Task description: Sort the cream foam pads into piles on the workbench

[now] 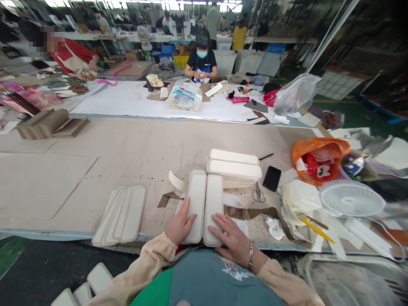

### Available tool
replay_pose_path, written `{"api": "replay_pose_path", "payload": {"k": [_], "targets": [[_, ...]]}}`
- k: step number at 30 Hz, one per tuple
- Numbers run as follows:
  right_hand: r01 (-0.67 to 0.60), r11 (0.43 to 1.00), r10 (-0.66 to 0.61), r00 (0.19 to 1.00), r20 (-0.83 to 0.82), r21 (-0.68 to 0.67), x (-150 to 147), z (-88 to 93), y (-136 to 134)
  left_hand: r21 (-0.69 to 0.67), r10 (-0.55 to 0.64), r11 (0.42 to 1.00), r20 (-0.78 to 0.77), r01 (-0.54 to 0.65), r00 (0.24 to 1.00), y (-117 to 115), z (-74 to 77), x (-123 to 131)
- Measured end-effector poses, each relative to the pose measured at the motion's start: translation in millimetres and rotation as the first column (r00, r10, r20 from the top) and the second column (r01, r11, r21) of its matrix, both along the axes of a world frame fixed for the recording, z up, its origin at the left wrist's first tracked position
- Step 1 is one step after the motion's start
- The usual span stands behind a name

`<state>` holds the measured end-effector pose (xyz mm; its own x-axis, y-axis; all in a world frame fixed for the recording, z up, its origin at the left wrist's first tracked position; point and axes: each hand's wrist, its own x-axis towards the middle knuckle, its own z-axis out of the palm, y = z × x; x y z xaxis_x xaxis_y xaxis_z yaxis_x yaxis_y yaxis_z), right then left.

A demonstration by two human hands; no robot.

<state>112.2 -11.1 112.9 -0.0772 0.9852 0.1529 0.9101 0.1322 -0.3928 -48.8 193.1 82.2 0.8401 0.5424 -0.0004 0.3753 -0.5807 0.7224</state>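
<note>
Two long cream panels with rounded corners lie side by side at the table's front edge. My left hand (pixel 181 223) rests on the lower left side of the left panel (pixel 197 199), fingers stretched out. Across the lower part of the right panel (pixel 214 195) my right hand (pixel 231 236) lies flat with its fingers spread. Just behind them is a double stack of similar panels (pixel 236 166). Further left, several panels (pixel 123 214) are fanned out, overlapping one another. A curved white strip (pixel 177 182) touches the left panel's far side.
Scissors (pixel 258 193), a black phone (pixel 272 178) and a white fan (pixel 352 199) are on the right, near an orange bag (pixel 318 159). A yellow cutter (pixel 317 229) lies by scraps. Brown board pieces (pixel 47 123) stand at the left. Co-workers sit across the table.
</note>
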Motion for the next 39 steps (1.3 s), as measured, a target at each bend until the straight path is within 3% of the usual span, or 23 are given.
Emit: {"api": "replay_pose_path", "payload": {"k": [7, 10, 13, 15, 17, 20, 22, 25, 29, 34, 39], "targets": [[0.031, 1.000, -0.031, 0.999, -0.013, 0.003, -0.9, 0.4, 0.5, -0.066, 0.037, 0.997, 0.038, -0.034, 0.999, -0.1, 1.2, -1.7], [0.077, 0.997, -0.076, 0.996, -0.057, 0.024, 3.3, -1.4, -8.3, -0.239, 0.144, 0.963, 0.081, -0.121, 0.986, 8.2, -2.4, -3.4], [0.255, 0.966, -0.248, 0.963, -0.102, 0.054, 20.6, -22.9, -29.0, -0.381, 0.321, 0.880, 0.038, -0.283, 0.946, 31.4, -8.8, -7.6], [0.459, 0.886, -0.444, 0.881, -0.163, 0.066, 40.7, -48.9, -45.2, -0.369, 0.434, 0.833, -0.029, -0.413, 0.901, 52.1, -10.3, -11.2], [0.672, 0.741, -0.650, 0.713, -0.264, -0.010, 63.1, -76.3, -60.6, -0.321, 0.484, 0.821, -0.051, -0.473, 0.874, 71.2, -6.2, -11.2], [0.848, 0.458, -0.873, 0.371, -0.316, -0.268, 91.2, -106.2, -79.2, -0.211, 0.411, 0.894, 0.038, -0.394, 0.911, 91.4, 10.6, 5.7], [0.865, 0.333, -0.933, 0.245, -0.262, -0.375, 103.6, -115.7, -86.2, -0.129, 0.313, 0.945, 0.092, -0.300, 0.945, 100.4, 24.1, 30.4], [0.872, 0.272, -0.961, 0.222, -0.165, -0.407, 115.0, -117.0, -87.5, -0.051, 0.126, 0.991, 0.036, -0.124, 0.991, 109.7, 38.3, 77.0], [0.837, 0.183, -0.981, 0.188, -0.043, -0.516, 123.1, -108.7, -82.9, -0.023, -0.033, 0.999, -0.077, 0.032, 0.996, 111.2, 41.0, 120.7], [0.836, 0.103, -0.993, 0.119, -0.006, -0.538, 127.7, -112.8, -82.0, -0.025, -0.048, 0.999, -0.044, 0.046, 0.998, 107.8, 32.1, 125.4], [0.863, 0.094, -0.994, 0.111, 0.003, -0.497, 134.7, -119.8, -76.3, -0.021, -0.018, 1.000, -0.010, 0.017, 1.000, 106.8, 29.0, 122.5]]}}
